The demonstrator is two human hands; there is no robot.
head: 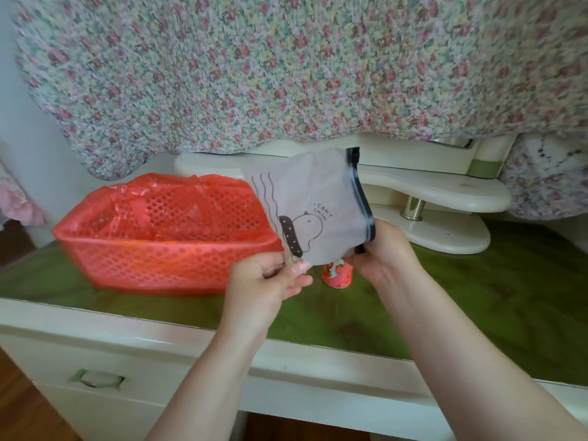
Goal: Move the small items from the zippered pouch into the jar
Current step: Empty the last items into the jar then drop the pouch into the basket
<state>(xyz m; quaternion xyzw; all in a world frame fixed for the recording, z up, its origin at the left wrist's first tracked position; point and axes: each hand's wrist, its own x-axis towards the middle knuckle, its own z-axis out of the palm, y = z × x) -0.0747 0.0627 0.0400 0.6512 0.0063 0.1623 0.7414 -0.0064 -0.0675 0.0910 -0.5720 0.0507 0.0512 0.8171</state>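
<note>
A frosted zippered pouch (313,198) with a cartoon print and a black zip strip along its right edge is held up above the green desk top. My left hand (270,278) pinches its lower corner. My right hand (385,249) grips the lower end of the zip strip. Directly under the pouch stands a small red jar (337,273) with a printed label; its mouth is hidden by the pouch and my hands. No small items show through the pouch.
A red perforated plastic basket (165,253) lined with red plastic sits left of the jar. A cream mirror stand (439,230) with a metal post is behind on the right. Floral cloth (286,68) hangs over the back. The desk's cream front edge (159,326) has a drawer handle (98,378).
</note>
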